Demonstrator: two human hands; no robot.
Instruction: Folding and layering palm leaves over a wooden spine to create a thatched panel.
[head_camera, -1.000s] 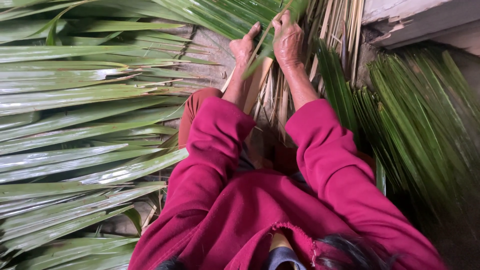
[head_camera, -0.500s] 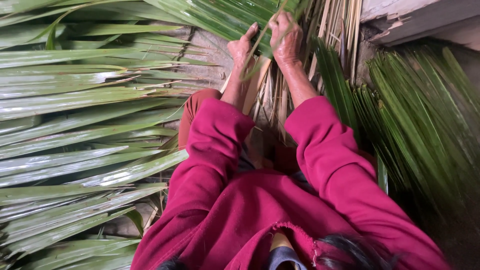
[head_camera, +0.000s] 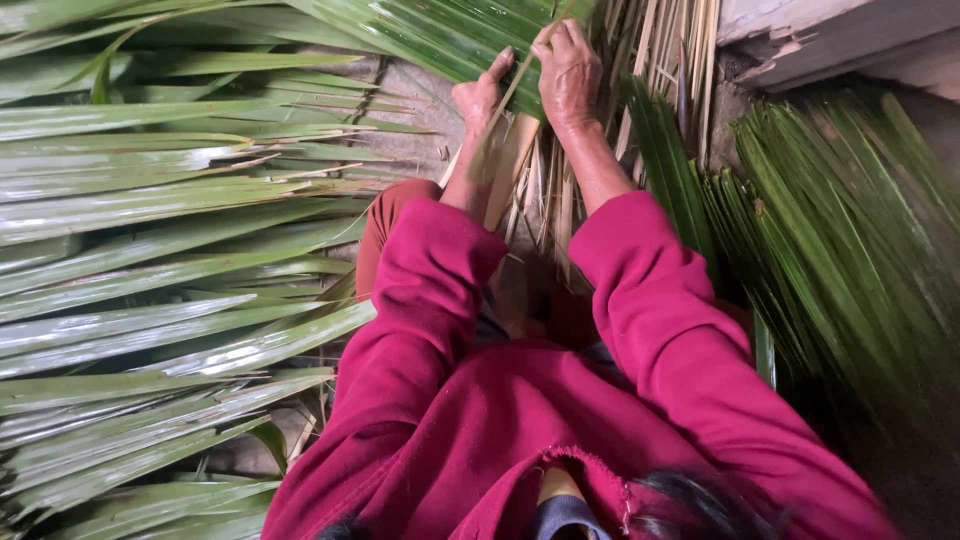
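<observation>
Looking down from the head camera, a person in a crimson long-sleeved top reaches both arms forward over a bed of palm fronds. The left hand (head_camera: 478, 98) is curled, thumb raised, with its fingers closed around a thin pale green leaf strip (head_camera: 512, 85) that runs slantwise up toward the right hand (head_camera: 567, 70). That right hand lies knuckles-up, fingers bent and pressed down onto the same strip and onto the fan of dark green palm leaflets (head_camera: 450, 35) at the top of the frame; whether it pinches the strip or only pins it cannot be told.

Just below the two hands, between the forearms, lies a bundle of dry straw-coloured leaf ribs (head_camera: 545, 195), spreading upward behind the right hand. Long, broad, glossy green fronds (head_camera: 150, 260) cover the whole left side. A heap of narrow dark green leaflets (head_camera: 850, 230) lies to the right, beside the right sleeve. A weathered pale wooden board (head_camera: 830, 35) crosses the upper right corner.
</observation>
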